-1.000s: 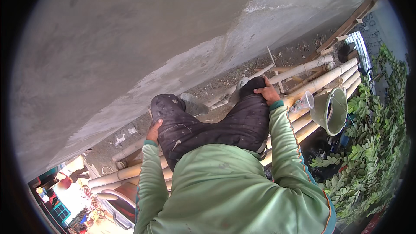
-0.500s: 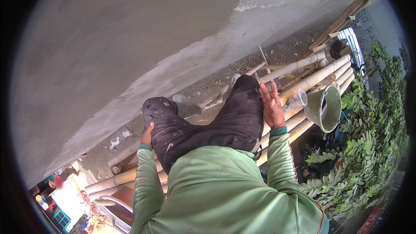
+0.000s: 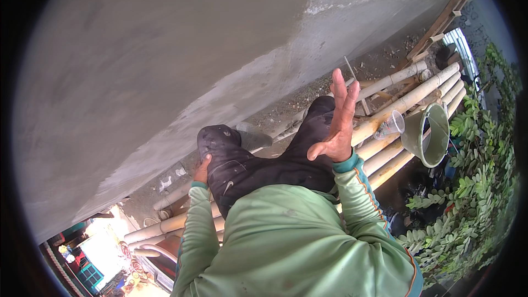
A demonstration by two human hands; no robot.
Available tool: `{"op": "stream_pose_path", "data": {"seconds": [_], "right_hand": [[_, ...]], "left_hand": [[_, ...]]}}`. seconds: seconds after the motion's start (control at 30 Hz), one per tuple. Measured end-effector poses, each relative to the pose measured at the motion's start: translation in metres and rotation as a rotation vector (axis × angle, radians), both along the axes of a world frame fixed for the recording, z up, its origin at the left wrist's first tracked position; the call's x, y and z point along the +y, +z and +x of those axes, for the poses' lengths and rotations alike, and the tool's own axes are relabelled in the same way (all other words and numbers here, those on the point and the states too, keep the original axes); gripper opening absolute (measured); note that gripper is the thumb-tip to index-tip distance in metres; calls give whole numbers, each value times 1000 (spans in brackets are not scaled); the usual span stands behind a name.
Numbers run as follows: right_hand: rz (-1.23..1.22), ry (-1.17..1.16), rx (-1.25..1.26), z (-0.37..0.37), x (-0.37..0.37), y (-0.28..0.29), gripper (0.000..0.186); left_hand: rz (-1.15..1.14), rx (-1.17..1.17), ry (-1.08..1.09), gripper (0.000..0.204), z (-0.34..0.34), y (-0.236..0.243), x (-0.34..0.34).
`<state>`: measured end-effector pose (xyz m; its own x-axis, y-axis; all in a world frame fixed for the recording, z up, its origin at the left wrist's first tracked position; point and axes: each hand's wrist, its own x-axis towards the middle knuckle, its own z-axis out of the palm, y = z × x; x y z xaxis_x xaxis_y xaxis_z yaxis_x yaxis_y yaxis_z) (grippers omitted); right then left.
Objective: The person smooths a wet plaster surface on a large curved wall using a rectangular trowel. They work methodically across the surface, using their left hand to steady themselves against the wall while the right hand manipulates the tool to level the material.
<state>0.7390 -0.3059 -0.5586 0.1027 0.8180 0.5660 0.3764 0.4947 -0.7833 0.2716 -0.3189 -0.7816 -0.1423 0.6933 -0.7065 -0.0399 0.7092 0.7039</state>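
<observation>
My right hand is raised in the air above my right thigh, fingers stretched out and thumb apart, with nothing in it. Against the outer side of my left knee rests my left hand; its thumb lies straight on the dark trousers, while its other fingers are mostly hidden behind the leg. I am seated on bamboo poles. Nearest to my right hand, a clear plastic cup lies tilted on the poles. Just beyond it is a green bucket, tipped so its open mouth shows.
A grey plastered wall rises in front, smooth above and rougher along its lower band. Rubble-strewn ground runs along its foot. Leafy branches crowd the right side. A wooden beam slants at the far right.
My right hand has lifted off the right thigh and turned, its thumb now spread out. The left hand stays at the knee. The whole view has shifted slightly.
</observation>
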Motion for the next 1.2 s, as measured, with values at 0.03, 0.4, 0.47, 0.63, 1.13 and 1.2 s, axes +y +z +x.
{"op": "stream_pose_path", "data": {"seconds": [0.03, 0.4, 0.47, 0.63, 1.13, 1.2], "right_hand": [[-14, -7, -43, 1, 0, -4, 175], [-879, -67, -1131, -3, 5, -128, 71], [-917, 7, -1124, -5, 12, -142, 68], [-1078, 105, -1206, -3, 27, -151, 70], [-1128, 97, -1205, 9, 33, -161, 78], [-1147, 99, -1216, 9, 36, -162, 79]], "left_hand": [[-9, 19, 0, 97, 0, 1, -2], [157, 173, -210, 110, -7, -24, 25], [326, 648, -447, 104, 4, -24, 36], [460, 1019, -802, 86, 63, 0, 46], [266, 1049, -1016, 69, 93, 53, 43], [288, 1050, -1021, 69, 92, 52, 43]]}}
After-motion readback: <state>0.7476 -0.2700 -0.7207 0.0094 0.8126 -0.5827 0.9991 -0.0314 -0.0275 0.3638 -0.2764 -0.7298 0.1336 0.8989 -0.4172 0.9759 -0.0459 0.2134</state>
